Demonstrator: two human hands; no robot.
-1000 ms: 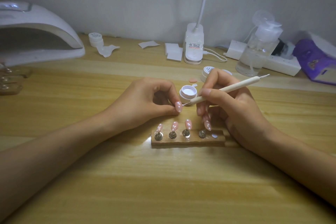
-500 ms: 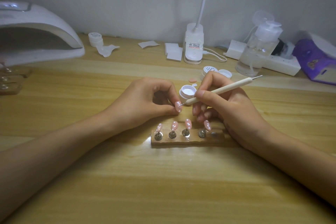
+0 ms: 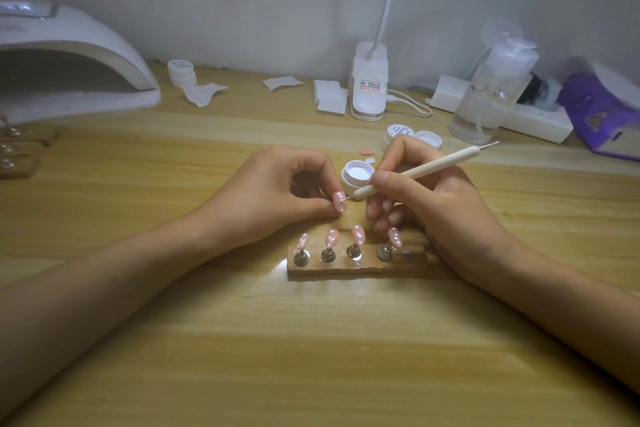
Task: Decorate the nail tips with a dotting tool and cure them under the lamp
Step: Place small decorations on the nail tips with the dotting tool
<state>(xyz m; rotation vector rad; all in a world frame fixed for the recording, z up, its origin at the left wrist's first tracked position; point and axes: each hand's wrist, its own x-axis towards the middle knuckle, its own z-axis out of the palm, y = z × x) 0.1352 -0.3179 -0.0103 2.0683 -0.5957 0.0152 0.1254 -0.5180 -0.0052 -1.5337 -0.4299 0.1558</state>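
**Hands.** The left hand [image 3: 277, 194] has its fingers curled, with thumb and forefinger pinching one pink nail tip [image 3: 339, 201] just left of frame centre. It cannot be told whether a stud is attached beneath the tip. The right hand [image 3: 433, 204] is curled in a pen grip round the dotting tool [image 3: 422, 172], taken near its lower end. The tool's fine metal point touches the face of the pinched tip, where white dots already show.

**Handling, as judged.** The tip appears light, thin and stiff, and its glossy curved face is likely slippery. Uncured dots would smear, so the hold belongs on the side edges or the underside, never on the decorated face. The tool looks light and rigid, and a grip close to the working end gives the finest control.

**Immediate surroundings.** An open white pot [image 3: 358, 175] stands just behind the tool point, between the hands. Just below the hands lies a wooden holder [image 3: 346, 269] carrying four pink dotted tips [image 3: 357, 234] upright on metal studs. The position at its right end is bare.

**Further out.** The curing lamp [image 3: 69, 55] sits at the upper left of the frame, well apart from the work, so curing of this set is judged not yet begun. A closed pot [image 3: 400, 133] and a pump bottle [image 3: 491, 94] stand on the tabletop [image 3: 311, 340] at upper right.
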